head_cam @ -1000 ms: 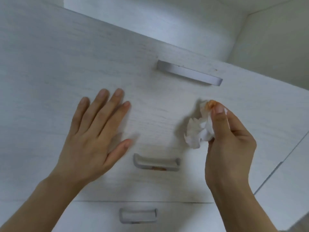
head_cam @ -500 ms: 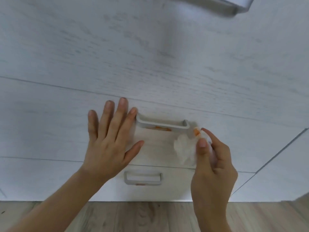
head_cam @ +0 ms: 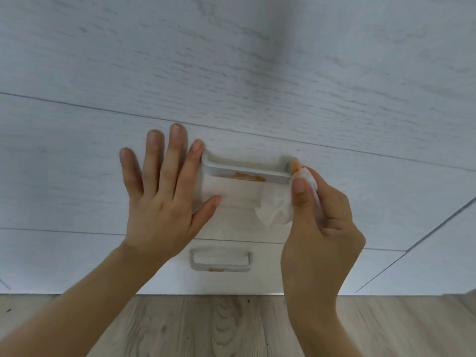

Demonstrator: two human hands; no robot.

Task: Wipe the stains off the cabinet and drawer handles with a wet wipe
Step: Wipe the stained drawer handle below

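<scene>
The left hand (head_cam: pixel 164 202) is lying flat with fingers spread on the white drawer front (head_cam: pixel 77 176), its index fingertip touching the left end of the upper drawer handle (head_cam: pixel 244 171). That handle is running left to right, an orange stain (head_cam: pixel 244 176) smearing its underside. The right hand (head_cam: pixel 322 228) is pinching a crumpled wet wipe (head_cam: pixel 278 207) against the handle's right end. A lower drawer handle (head_cam: pixel 220 260) is sitting below, above the wood floor (head_cam: pixel 206 328).

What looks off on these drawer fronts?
Orange smears on both handles: along the upper handle and on the lower handle. The wet wipe in the right hand already carries an orange stain. Nothing looks damaged or askew.
</scene>
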